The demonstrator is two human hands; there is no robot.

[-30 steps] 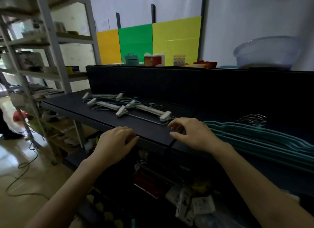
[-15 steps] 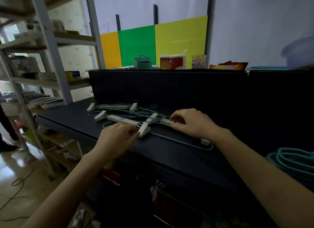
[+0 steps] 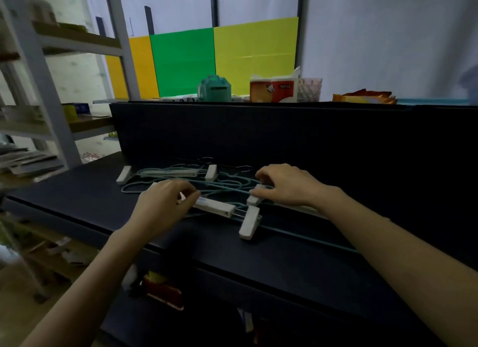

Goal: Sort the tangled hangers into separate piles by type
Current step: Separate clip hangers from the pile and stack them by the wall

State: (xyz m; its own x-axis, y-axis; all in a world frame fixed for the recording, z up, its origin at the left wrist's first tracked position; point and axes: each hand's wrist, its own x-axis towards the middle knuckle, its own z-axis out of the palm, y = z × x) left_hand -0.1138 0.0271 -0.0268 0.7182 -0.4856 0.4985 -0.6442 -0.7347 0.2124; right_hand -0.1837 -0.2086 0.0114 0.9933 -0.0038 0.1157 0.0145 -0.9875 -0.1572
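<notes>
A tangle of white clip hangers and thin teal wire hangers (image 3: 227,185) lies on the dark table (image 3: 85,199). My left hand (image 3: 165,204) pinches the left end of the nearest white clip hanger (image 3: 217,208), whose clip (image 3: 249,223) hangs toward the front edge. My right hand (image 3: 287,185) presses its fingertips on another white clip hanger (image 3: 254,198) at the tangle's right side. A third white clip hanger (image 3: 168,172) lies behind, untouched.
A dark back panel (image 3: 258,131) rises just behind the hangers. On its top ledge stand a teal box (image 3: 214,89), a tissue pack (image 3: 274,86) and snack bags (image 3: 364,98). A metal shelf rack (image 3: 51,87) stands to the left. Clutter sits under the table.
My view has shifted left, away from the teal hanger pile at the right. Both hands moved from the table's front edge onto the clip hangers, and the left closed on the nearest one.
</notes>
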